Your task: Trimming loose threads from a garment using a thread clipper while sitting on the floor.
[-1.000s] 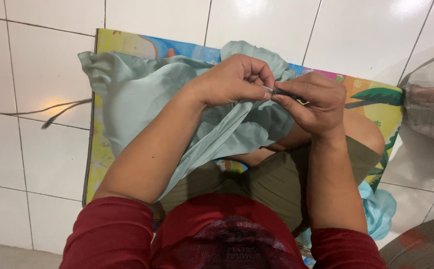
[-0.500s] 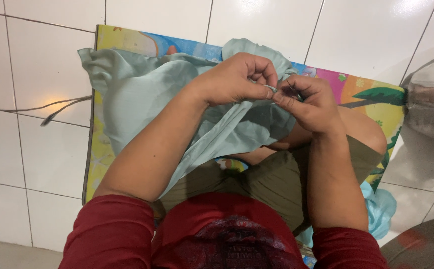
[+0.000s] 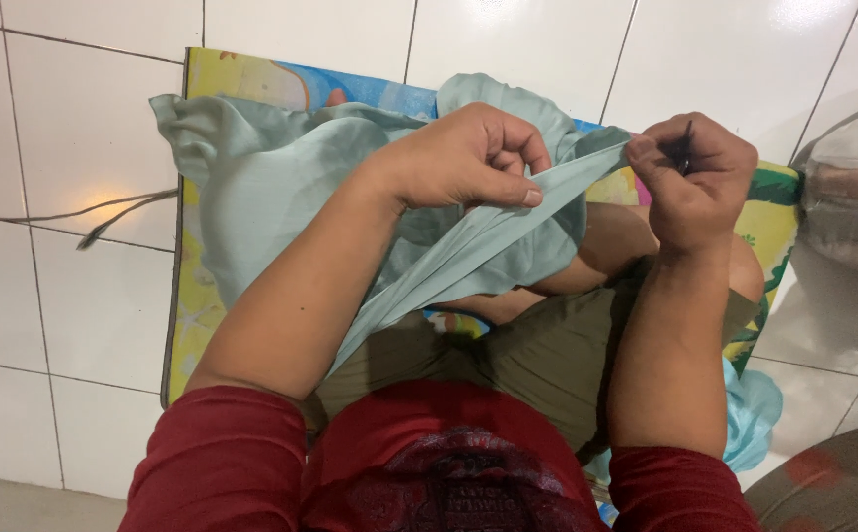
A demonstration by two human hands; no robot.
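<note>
The left hand (image 3: 468, 163) is curled closed, thumb pressed flat along a fold of pale green cloth (image 3: 281, 187), pinching the fabric against the bent fingers. The right hand (image 3: 695, 177) is closed in a fist, held up and to the right of the left one and apart from it; it grips the far end of the same fold, and a thin dark tool (image 3: 686, 148) shows between its fingers, too small to make out clearly. Between the two hands the cloth runs as a taut, narrow band. The rest of the cloth spreads out behind the left hand and forearm in loose folds, draped over the person's knee and lying on a colourful play mat (image 3: 251, 84) with yellow, blue and pink print. The mat rests on a white tiled floor (image 3: 74, 128). The person sits on the mat in olive shorts (image 3: 537, 365) and a red shirt (image 3: 448, 463). A thin dark cord (image 3: 103, 219) lies on the tiles to the left of the mat. A bunch of light blue fabric (image 3: 749, 414) sits beside the right elbow.
</note>
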